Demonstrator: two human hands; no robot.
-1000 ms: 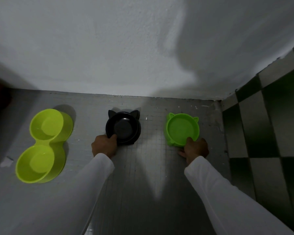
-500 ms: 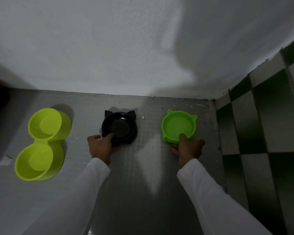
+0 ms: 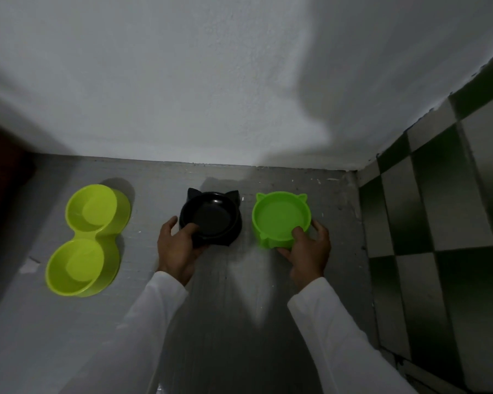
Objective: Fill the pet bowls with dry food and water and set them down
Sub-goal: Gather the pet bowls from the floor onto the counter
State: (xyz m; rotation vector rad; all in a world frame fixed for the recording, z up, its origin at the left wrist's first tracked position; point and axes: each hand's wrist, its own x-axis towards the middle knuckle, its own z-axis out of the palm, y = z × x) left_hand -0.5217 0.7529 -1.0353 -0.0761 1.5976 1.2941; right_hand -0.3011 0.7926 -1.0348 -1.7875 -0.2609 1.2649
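A black cat-eared bowl [image 3: 211,216] sits on the grey floor near the white wall. My left hand [image 3: 177,245] grips its near-left rim, thumb inside the bowl. To its right is a bright green cat-eared bowl [image 3: 279,216]. My right hand [image 3: 308,251] holds that bowl's near-right rim, thumb over the edge and fingers around the outside. Both bowls look empty. A yellow-green double bowl [image 3: 88,240] lies at the left, also empty, untouched.
The white wall [image 3: 239,81] stands right behind the bowls. A black-and-white checkered tiled wall [image 3: 439,223] closes the right side. A dark reddish object [image 3: 0,177] sits at the far left edge. A small scrap [image 3: 29,265] lies beside the double bowl.
Both hands have shifted their hold on the two cat-eared bowls, thumbs now inside the rims. The bowls sit closer together and nearer to me in view.
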